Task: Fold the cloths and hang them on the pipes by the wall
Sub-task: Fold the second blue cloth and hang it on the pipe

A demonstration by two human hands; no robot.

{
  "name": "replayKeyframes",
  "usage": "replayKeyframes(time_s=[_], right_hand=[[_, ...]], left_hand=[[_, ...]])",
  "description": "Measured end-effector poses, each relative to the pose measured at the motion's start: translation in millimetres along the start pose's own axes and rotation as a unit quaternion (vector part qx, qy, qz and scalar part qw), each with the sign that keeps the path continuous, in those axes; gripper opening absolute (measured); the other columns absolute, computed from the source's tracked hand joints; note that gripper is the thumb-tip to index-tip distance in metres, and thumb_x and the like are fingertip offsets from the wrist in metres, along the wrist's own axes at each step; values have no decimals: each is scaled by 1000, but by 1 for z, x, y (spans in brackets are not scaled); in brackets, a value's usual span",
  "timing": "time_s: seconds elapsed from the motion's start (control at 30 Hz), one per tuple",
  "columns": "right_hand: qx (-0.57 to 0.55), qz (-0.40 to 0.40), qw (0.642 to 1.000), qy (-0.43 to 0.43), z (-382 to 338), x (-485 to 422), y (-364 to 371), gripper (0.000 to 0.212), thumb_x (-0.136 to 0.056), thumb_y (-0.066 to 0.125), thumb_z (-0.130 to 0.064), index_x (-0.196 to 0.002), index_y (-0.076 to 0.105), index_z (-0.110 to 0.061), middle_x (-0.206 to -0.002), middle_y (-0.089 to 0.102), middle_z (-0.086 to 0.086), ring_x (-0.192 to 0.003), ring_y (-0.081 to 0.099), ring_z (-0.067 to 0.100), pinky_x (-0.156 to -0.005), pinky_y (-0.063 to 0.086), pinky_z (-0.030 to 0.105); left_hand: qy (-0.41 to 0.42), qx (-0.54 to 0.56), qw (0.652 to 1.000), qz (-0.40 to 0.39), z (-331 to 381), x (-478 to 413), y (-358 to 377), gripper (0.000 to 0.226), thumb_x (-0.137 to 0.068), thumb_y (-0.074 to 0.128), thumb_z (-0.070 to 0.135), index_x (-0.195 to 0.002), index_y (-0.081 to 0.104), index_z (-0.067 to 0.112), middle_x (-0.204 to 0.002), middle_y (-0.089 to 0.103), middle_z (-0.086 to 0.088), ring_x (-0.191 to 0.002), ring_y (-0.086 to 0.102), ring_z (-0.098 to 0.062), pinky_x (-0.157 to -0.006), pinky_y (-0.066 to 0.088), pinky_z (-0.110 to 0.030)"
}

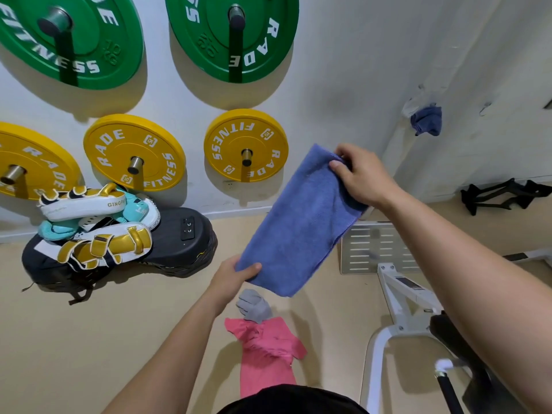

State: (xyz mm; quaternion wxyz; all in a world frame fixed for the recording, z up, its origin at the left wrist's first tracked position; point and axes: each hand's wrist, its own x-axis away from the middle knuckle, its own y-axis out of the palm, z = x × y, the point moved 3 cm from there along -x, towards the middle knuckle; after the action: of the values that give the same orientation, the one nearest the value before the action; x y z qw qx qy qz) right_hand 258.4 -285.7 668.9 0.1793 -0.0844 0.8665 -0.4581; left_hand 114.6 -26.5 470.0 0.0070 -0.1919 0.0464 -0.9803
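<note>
Holding the folded blue cloth [301,222] in mid-air, we pinched its top corner with our right hand [358,177] and its bottom corner with our left hand [236,273]. Pink cloth [265,354] lay on the floor [89,339], grey cloth [254,304] touching it; dark-blue cloth [426,120] hung by the wall.

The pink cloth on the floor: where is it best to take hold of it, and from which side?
Pinch the pink cloth at the free corner on its right edge, from above. It lies crumpled on the floor, so probably only a top pinch works; the grey cloth lies at its far end, so avoid that end.
</note>
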Motion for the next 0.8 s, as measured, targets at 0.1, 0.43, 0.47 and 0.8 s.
replayKeyframes(time_s=[0.1, 0.43, 0.47, 0.8], right_hand=[[7, 25, 995, 100, 36, 19, 15, 19, -100, 46, -30, -86, 45, -18, -81, 59, 7, -78, 51, 32, -68, 39, 39], [-35, 63, 959, 272, 63, 95, 93, 23, -103, 38, -30, -92, 45, -12, -86, 58, 8, -76, 49, 32, -63, 35, 38], [-39, 77, 958, 272, 63, 97, 95, 22, -103, 39, -28, -90, 46, -11, -87, 58, 8, -76, 49, 30, -64, 35, 37], [-129, 55, 969, 204, 17, 109, 128, 20, -97, 50, -26, -79, 51, -16, -74, 58, -3, -72, 53, 22, -66, 43, 39]], left_hand=[[1, 102, 993, 52, 9, -4, -24, 25, -91, 69, 17, -113, 69, 6, -109, 74, -12, -100, 69, -24, -91, 55, -37], [49, -164, 935, 309, 33, -13, -26, 28, -102, 42, 35, -91, 39, 10, -80, 56, -11, -77, 50, -35, -67, 39, -42], [55, -192, 930, 307, 35, -12, -24, 26, -103, 41, 36, -91, 39, 12, -81, 57, -11, -77, 51, -36, -66, 39, -42], [70, -186, 958, 208, 43, -14, 37, 27, -101, 47, 36, -95, 47, 10, -82, 59, -5, -78, 54, -31, -65, 35, -35]])
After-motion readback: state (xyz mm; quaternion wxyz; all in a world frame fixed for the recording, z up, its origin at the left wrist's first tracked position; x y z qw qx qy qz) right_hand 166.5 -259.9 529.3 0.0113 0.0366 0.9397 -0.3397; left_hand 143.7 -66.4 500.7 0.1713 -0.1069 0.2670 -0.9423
